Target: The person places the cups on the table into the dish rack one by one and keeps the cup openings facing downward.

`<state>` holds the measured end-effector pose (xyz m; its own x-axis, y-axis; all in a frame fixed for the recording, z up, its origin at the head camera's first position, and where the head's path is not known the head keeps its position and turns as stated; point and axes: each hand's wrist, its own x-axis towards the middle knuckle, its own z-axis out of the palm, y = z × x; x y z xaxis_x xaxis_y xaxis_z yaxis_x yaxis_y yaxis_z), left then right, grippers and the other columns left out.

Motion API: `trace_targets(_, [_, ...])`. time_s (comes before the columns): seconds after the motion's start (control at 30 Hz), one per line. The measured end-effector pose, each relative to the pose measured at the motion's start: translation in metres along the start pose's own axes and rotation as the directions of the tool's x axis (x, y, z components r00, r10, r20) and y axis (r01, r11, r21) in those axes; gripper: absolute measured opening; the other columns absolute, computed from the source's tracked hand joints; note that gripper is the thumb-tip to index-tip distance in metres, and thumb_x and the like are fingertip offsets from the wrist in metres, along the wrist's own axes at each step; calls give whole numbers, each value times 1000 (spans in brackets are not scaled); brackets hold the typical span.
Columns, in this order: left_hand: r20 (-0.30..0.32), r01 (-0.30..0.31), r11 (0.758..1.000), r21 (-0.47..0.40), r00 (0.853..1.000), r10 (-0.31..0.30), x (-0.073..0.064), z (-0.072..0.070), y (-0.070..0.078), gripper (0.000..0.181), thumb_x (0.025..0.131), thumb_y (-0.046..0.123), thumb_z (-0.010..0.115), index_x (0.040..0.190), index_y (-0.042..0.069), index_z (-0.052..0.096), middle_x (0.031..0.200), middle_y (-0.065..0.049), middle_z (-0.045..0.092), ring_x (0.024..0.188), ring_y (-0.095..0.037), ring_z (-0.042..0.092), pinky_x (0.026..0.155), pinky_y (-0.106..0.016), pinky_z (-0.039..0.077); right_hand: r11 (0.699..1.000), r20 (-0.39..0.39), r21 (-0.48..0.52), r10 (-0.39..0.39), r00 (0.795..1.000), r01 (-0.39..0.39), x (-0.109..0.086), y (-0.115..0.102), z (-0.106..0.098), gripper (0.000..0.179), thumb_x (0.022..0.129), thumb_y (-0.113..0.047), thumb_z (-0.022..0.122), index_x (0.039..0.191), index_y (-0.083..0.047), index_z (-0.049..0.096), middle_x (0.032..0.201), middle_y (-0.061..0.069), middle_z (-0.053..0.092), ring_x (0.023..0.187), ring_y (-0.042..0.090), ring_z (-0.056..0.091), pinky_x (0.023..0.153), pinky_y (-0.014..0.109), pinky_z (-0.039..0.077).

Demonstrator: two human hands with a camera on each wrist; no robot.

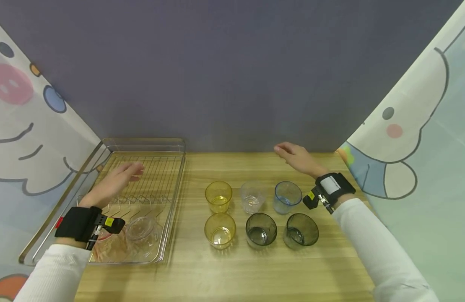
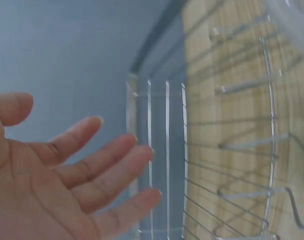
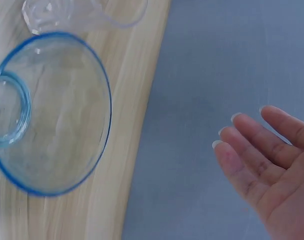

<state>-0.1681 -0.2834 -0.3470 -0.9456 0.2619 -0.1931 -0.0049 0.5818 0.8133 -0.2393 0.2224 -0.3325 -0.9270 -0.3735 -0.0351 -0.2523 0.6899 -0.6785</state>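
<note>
My left hand [image 1: 117, 181] hovers over the wire dish rack [image 1: 179, 176], its fingers loosely extended and holding nothing; the left wrist view shows the palm beside the rack's metal bars [image 2: 184, 150]. Beneath the left wrist, a clear glass [image 1: 143, 235] and a red-rimmed glass [image 1: 104, 245], partly hidden by the wristband, sit in the rack. My right hand [image 1: 298, 158] is held in the air behind the blue-rimmed glass [image 1: 287, 197], relaxed with nothing in it. That glass's blue rim [image 3: 110, 110] looms large in the right wrist view, apart from the fingers.
Two rows of glasses stand on the wooden table [image 1: 232, 281]: yellow glass [image 1: 219, 197], clear glass [image 1: 253, 197] and the blue-rimmed one behind; amber glass [image 1: 219, 230], grey glass [image 1: 261, 230] and dark glass [image 1: 301, 231] in front. Grey panel [image 1: 232, 75] behind; cartoon-printed sheets [image 1: 424, 167] at both sides.
</note>
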Motion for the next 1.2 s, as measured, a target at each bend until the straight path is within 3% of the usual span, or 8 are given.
trace_targets(0.2, [6, 34, 998, 46, 999, -34, 24, -10, -12, 77, 104, 50, 18, 149, -12, 16, 145, -44, 25, 130, -60, 28, 105, -71, 25, 999, -20, -30, 26, 999, -27, -6, 13, -12, 59, 104, -41, 36, 143, 3, 41, 135, 32, 52, 121, 43, 51, 97, 59, 48])
trace_targets(0.37, [1, 68, 996, 50, 998, -68, 34, -15, -21, 78, 104, 50, 14, 149, -13, 12, 145, -45, 22, 130, -61, 25, 105, -71, 25, 994, -50, -91, 62, 997, -67, -9, 26, -19, 61, 104, -43, 35, 140, 6, 43, 132, 34, 55, 117, 46, 53, 96, 62, 46])
trace_targets(0.6, [-47, 79, 997, 14, 996, -78, 34, -16, -32, 78, 103, 51, 14, 149, -13, 15, 147, -45, 22, 132, -59, 24, 108, -71, 22, 981, -16, -126, 146, 989, -147, -22, 45, -33, 68, 103, -49, 31, 141, 7, 40, 134, 35, 50, 120, 48, 49, 97, 65, 42])
trace_targets(1.0, [-91, 125, 992, 13, 988, -124, 29, -30, -52, 91, 97, 62, 6, 151, -11, 11, 147, -45, 20, 133, -59, 21, 106, -72, 23, 970, -23, -163, 178, 984, -179, -46, 73, -54, 63, 106, -37, 29, 135, 18, 39, 127, 43, 49, 112, 54, 51, 93, 65, 45])
trace_targets(1.2, [-95, 148, 989, -21, 984, -150, 31, -32, -58, 89, 99, 59, 4, 150, -13, 9, 147, -47, 17, 133, -60, 19, 105, -75, 20, 927, -19, -255, 278, 960, -273, -64, 89, -69, 70, 106, -40, 26, 138, 21, 32, 130, 49, 42, 113, 60, 46, 91, 69, 42])
